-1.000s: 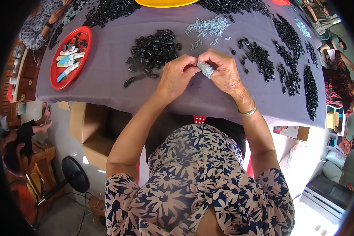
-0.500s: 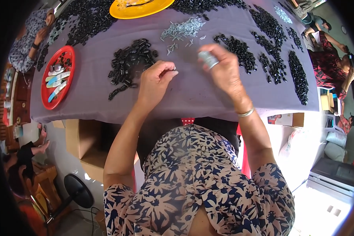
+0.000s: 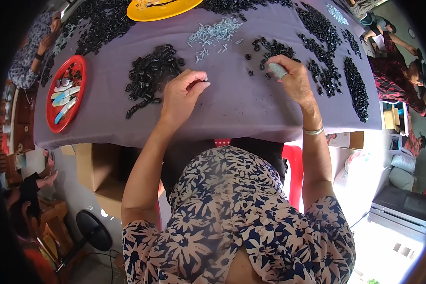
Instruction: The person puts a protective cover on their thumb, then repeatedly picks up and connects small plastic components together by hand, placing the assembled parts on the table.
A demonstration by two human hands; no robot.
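Observation:
My left hand (image 3: 184, 94) is closed in a pinch just above the purple-grey cloth, beside a heap of shiny black plastic pieces (image 3: 149, 71). A tiny pale bit shows at its fingertips, too small to name. My right hand (image 3: 296, 80) has curled fingers at the near edge of another black heap (image 3: 281, 49); grey wrapping (image 3: 278, 70) covers one finger. Whatever lies between those fingertips is hidden. Farther off, between the two heaps, is a scatter of small silvery pins (image 3: 215, 32).
A red oval tray (image 3: 82, 92) with blue-and-white handled tools is at the left. At the far side lies a yellow plate (image 3: 163, 13). More black heaps (image 3: 356, 90) spread to the right. Other people sit left and right; a cardboard box (image 3: 87, 165) is under the table.
My right hand has moved right, from the middle of the cloth to the black heap. My left hand keeps its pinch in nearly the same place. The view has shifted slightly.

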